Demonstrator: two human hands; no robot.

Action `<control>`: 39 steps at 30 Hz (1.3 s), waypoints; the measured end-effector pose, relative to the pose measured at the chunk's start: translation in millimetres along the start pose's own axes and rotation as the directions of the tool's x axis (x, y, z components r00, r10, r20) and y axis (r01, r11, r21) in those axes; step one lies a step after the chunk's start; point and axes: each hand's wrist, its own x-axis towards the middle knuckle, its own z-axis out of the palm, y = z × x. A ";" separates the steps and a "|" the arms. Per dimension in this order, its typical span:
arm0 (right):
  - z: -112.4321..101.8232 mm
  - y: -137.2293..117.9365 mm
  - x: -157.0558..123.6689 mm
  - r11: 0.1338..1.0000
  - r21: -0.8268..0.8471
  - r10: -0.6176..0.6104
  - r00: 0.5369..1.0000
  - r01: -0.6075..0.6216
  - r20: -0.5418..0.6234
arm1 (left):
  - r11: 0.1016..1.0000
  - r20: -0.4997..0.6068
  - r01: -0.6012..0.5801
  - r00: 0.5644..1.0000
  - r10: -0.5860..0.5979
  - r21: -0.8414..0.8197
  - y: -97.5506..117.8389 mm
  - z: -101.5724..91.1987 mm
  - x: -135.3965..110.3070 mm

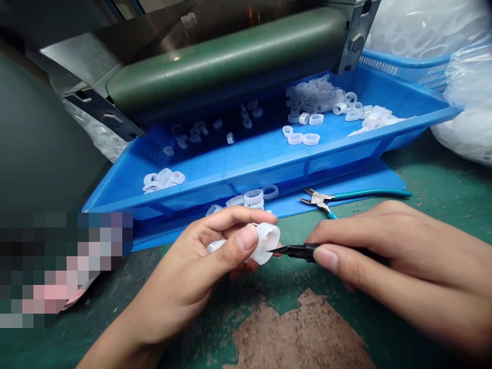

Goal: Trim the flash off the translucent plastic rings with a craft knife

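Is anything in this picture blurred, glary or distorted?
In the head view, a pale glare streak crosses the dark green cylindrical roller, whose shadow darkens the back of the blue plastic tray; a coarse pixelated patch blurs out the lower left; the wide lens seems to bow the tray's long edge.

A blue plastic tray (238,177), teal-handled side cutters (330,197) just in front of it, a green roller (226,61) above it, bulging clear plastic bags (469,113) right of it, a worn green worktop (442,169) beneath it

I can read no words, labels, brands, numbers or signs on anything in front of me here.
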 end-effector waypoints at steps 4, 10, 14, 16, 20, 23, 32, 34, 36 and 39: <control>1.2 0.4 0.9 1.000 0.008 0.010 1.000 -0.010 0.003 | 1.000 0.004 0.012 1.000 -0.012 -0.014 -1.1 -1.3 0.1; 2.1 3.7 -2.4 1.000 0.019 0.024 1.000 -0.024 0.002 | 1.000 -0.039 0.024 0.999 -0.024 -0.009 1.4 3.9 -2.0; -3.2 10.6 -14.6 0.998 0.035 0.042 0.999 -0.042 0.013 | 0.999 -0.044 0.024 0.999 -0.026 -0.037 1.7 4.3 -2.8; -6.0 15.9 -22.1 0.996 0.059 0.058 0.997 -0.061 0.051 | 0.999 -0.005 0.017 1.000 -0.017 -0.048 0.8 2.6 -1.6; -1.1 30.6 -32.9 0.985 0.160 0.043 0.990 -0.064 0.131 | 0.998 -0.024 0.004 1.000 -0.005 -0.055 -0.5 0.9 -0.2; 6.8 39.2 -35.1 0.958 0.288 -0.018 0.999 0.005 0.040 | 0.998 -0.036 -0.036 0.999 0.034 -0.057 -1.2 2.5 -2.0; -15.5 23.8 -23.6 0.710 0.498 0.192 0.817 -0.499 0.545 | 0.992 -0.069 -0.117 0.991 0.114 -0.046 -5.3 3.2 -2.3; -14.1 22.9 -23.9 0.747 0.484 0.209 0.852 -0.456 0.479 | 0.990 -0.069 -0.129 0.990 0.125 -0.048 -6.6 1.6 -2.6; -10.1 23.1 -24.2 0.798 0.454 0.217 0.892 -0.396 0.397 | 0.990 -0.057 -0.124 0.991 0.120 -0.065 -7.6 0.8 -2.8; -5.4 23.8 -24.4 0.847 0.412 0.210 0.923 -0.336 0.322 | 0.990 -0.049 -0.110 0.993 0.106 -0.092 -7.9 2.1 -2.0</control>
